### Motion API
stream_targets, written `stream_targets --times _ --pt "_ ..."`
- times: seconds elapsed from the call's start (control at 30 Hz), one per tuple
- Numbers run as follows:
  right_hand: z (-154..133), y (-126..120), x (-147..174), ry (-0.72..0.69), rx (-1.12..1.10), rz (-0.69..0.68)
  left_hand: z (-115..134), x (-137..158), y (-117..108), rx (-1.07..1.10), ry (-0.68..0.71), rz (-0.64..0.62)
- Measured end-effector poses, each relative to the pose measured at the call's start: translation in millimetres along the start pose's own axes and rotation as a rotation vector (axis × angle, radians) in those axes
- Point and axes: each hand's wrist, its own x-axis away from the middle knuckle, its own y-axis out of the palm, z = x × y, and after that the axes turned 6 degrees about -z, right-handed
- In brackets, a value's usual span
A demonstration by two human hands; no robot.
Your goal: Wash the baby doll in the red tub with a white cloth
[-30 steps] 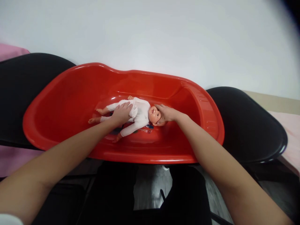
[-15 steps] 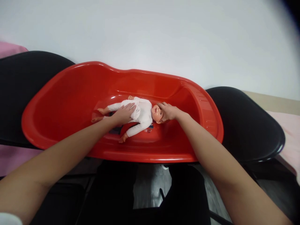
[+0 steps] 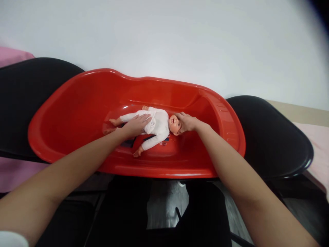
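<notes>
A baby doll (image 3: 160,122) in white clothes lies on its back in a red baby bathtub (image 3: 77,103). Its head is towards the right end and its bare feet point left. My left hand (image 3: 137,125) rests flat on the doll's lower belly, with the fingers stretched out. At the other end, my right hand (image 3: 187,121) cups the top and side of the doll's head, fingers bent over the forehead. The palm side of each hand is hidden.
The tub stands across black seats, one black seat (image 3: 33,103) showing at the left and another black seat (image 3: 272,137) at the right. A white wall (image 3: 180,41) rises behind. Pink cloth (image 3: 15,175) lies at the left, paler pink cloth (image 3: 315,147) at the right.
The view has shifted slightly, so the tub, doll and hands appear a little farther right. Both hands keep their places on the doll's belly and head.
</notes>
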Motion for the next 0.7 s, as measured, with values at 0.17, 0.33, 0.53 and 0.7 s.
stream_targets --times 0.17,0.33,0.53,0.7 --pt "1.8 -0.4 0.5 0.021 -0.013 0.005 8.1 3.3 -12.4 -0.071 0.016 0.031" --pt "5.2 1.6 -0.4 0.012 -0.027 0.022 5.4 1.0 -9.5 -0.107 -0.025 0.038" --pt "6.9 4.0 -3.1 0.018 -0.044 0.019 6.6 -3.5 -17.1 -0.061 -0.059 0.013" --pt "8.7 4.1 -4.1 0.03 -0.087 0.041 10.1 -7.4 -28.7 -0.052 -0.085 -0.021"
